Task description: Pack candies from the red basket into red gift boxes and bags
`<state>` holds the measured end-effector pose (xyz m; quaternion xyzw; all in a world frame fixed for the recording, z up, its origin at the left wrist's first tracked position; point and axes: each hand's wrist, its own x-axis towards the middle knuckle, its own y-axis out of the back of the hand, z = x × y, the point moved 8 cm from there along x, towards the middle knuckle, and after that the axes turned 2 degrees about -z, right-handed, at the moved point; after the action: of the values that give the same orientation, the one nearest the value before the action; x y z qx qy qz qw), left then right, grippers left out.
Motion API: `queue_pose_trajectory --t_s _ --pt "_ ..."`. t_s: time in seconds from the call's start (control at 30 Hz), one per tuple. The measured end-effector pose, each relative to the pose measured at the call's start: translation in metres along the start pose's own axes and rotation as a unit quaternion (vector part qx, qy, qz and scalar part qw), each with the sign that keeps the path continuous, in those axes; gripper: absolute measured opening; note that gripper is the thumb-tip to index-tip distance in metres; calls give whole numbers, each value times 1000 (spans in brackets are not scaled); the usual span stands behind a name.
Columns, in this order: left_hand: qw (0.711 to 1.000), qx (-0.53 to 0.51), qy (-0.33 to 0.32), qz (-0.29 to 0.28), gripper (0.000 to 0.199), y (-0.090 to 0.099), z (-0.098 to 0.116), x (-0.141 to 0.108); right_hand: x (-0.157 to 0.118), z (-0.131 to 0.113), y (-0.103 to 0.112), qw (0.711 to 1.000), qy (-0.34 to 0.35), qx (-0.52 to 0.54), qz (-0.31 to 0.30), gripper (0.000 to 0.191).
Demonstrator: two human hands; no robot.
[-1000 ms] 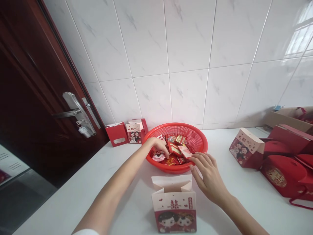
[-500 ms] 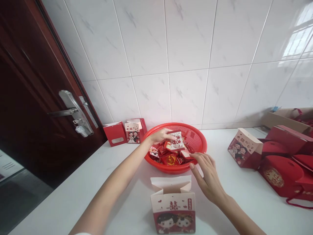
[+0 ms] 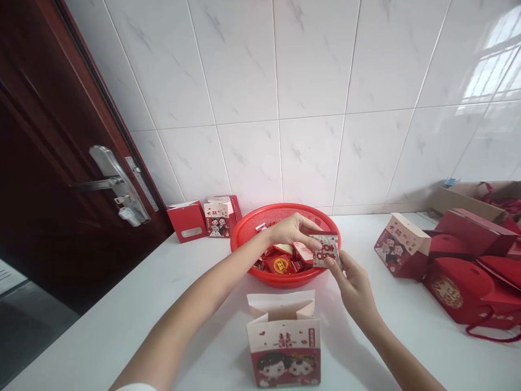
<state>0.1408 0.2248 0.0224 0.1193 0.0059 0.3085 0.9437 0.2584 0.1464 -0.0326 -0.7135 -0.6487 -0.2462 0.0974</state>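
Over the right side of a red plastic basket [image 3: 280,281], both hands hold one small flat packet [image 3: 325,251], pale with red characters and a dark red top edge. My left hand [image 3: 291,231] is closed on its upper left part, thumb across the front. At its lower right, my right hand [image 3: 353,282] pinches it between thumb and fingers. Red wrapped sweets [image 3: 281,265] and other small packets lie in the basket. In front of it stands an upright paper gift box [image 3: 284,347], cream and red with two cartoon figures, its top flaps open.
By the wall at left stand a red box [image 3: 187,221] with a small window and a printed box [image 3: 218,218]. To the right are another printed box [image 3: 402,247], red boxes [image 3: 464,288] with a cord handle, and a cardboard carton [image 3: 451,201]. A dark door [image 3: 49,163] borders the left.
My left hand has carried the packet right across the basket. My right hand has risen slightly from the basket's rim and now grips the packet too. The view has shifted slightly.
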Motion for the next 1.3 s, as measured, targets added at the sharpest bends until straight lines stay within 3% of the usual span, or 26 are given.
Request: queue_pose_trajectory --t_s 0.27,0.47,0.6,0.7,0.8,0.9,1.03,1.17,1.3 --pt "999 15 3 28 39 12 -2 2 1 8 -3 994 -47 97 -28 42" --pt "979 155 42 127 38 58 -8 0 -1 12 2 987 -66 149 1 39" --pt "962 226 143 47 24 64 -31 -8 -2 11 -1 987 -62 148 -16 38" --pt "933 285 219 -24 22 53 -52 -19 -2 12 -2 990 -59 126 -21 40" --pt "905 340 249 -52 32 38 -65 -24 -2 12 -2 993 -58 102 -20 43" --pt "887 384 251 -55 37 28 -73 -23 -2 10 -2 993 -57 105 -23 43" --pt "869 421 253 -54 29 26 -78 -23 -2 9 -2 991 -62 114 -26 40" --pt "872 428 234 -38 41 39 -70 -27 -3 8 -2 992 -57 108 -28 39" --pt "882 428 196 19 63 64 -54 -31 -3 7 -2 992 -56 107 -26 38"
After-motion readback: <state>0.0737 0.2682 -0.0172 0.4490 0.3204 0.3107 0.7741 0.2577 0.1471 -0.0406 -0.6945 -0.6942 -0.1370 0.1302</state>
